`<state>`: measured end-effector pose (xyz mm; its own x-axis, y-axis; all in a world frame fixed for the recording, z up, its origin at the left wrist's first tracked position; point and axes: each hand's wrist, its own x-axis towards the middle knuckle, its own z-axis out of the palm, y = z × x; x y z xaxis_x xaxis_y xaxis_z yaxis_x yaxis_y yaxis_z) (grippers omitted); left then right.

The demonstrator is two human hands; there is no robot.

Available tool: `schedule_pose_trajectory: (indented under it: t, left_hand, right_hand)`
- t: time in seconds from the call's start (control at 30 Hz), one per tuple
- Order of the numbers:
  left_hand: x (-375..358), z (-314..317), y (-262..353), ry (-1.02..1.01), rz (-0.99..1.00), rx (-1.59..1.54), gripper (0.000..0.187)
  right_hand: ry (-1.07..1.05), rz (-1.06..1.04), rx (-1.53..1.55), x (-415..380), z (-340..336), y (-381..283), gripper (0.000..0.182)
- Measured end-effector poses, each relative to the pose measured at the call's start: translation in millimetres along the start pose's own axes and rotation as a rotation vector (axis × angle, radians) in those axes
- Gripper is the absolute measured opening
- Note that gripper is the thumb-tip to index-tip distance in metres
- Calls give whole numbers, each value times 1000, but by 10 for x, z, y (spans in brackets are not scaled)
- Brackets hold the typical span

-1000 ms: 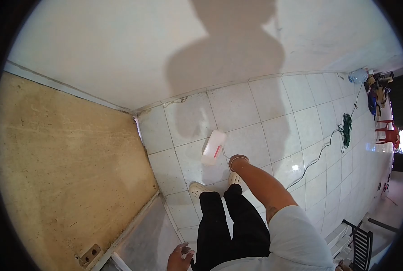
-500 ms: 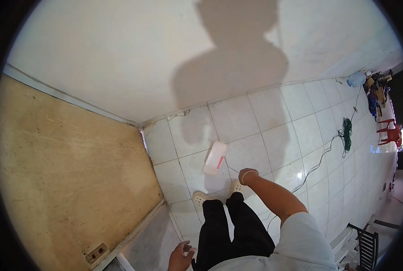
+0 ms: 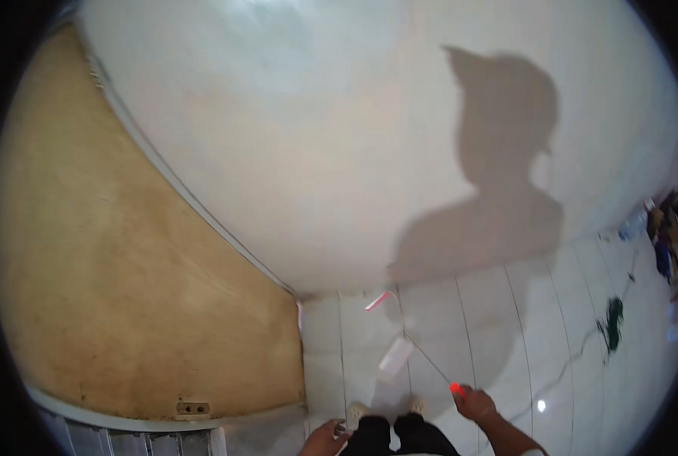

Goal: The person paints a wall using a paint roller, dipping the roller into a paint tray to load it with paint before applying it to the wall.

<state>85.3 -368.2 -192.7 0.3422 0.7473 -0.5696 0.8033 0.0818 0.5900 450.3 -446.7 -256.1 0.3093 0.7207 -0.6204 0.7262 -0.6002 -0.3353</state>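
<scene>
My right hand (image 3: 475,403) is closed around the bright red handle of a small paint roller. From the handle its thin metal rod (image 3: 433,363) runs up and left to the narrow pink-and-white roller head (image 3: 378,302), near the foot of the wall. Below the roller head, a white rectangular container (image 3: 396,359) rests on the floor tiles, just ahead of my feet. My left hand (image 3: 325,439) hangs low beside my left leg, fingers loosely bent and apart, with nothing visible in it.
A white wall (image 3: 339,190) bearing my shadow rises ahead. To the left is a yellowish wooden panel (image 3: 164,289) with a grey edge. Green coiled cable (image 3: 614,325) lies on the tiled floor at right, near a bluish bottle (image 3: 633,226) and piled items.
The paint roller has risen out of the white container, toward the wall. My view has tilted up, showing more wall. My left hand stays low by my leg.
</scene>
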Motion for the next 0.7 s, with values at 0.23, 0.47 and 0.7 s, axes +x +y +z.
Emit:
schedule_pose_trajectory:
  t: [0.23,0.47,0.7]
  left_hand:
    - [337,58,453,-7,164,-260,41]
    - [543,-335,1211,174,427,-924,54]
    - [757,-1168,989,308,459,-985,63]
  right_hand:
    - [497,-384,300,-157,-547,-906,38]
    - [645,-851,680,-202,-956,-2509,29]
    - [695,-1033,787,287,-676,-3509,27]
